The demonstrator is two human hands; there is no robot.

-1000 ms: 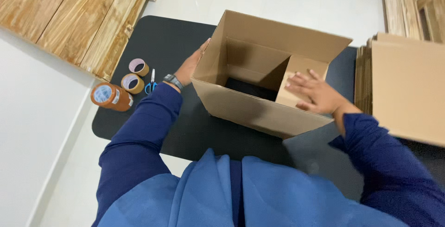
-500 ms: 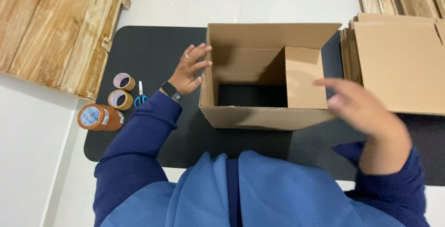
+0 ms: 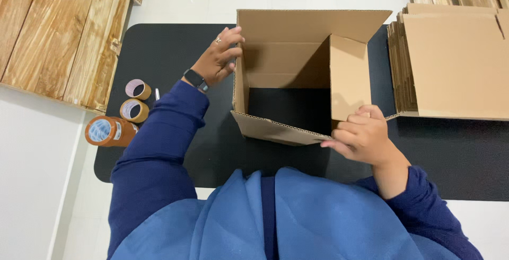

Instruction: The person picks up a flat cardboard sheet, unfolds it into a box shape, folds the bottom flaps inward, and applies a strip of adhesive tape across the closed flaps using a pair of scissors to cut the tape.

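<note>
A person is squaring up an open cardboard box (image 3: 297, 79) mid-bench.

The left hand (image 3: 218, 58) is gripping the box's left wall; the right hand (image 3: 361, 135) is pinching its near-right corner flap. Light, stiff, creasable; best held by edges. Tape rolls (image 3: 124, 115) are lying near the bench's left edge.

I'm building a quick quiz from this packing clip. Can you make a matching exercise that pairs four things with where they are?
Things:
1. left hand
2. right hand
3. tape rolls
4. flat cardboard stack

Places:
A. right end of the black mat
B. on the open box's left wall
C. left edge of the mat
D. at the box's near right corner

Pairs: 1-B, 2-D, 3-C, 4-A
</note>
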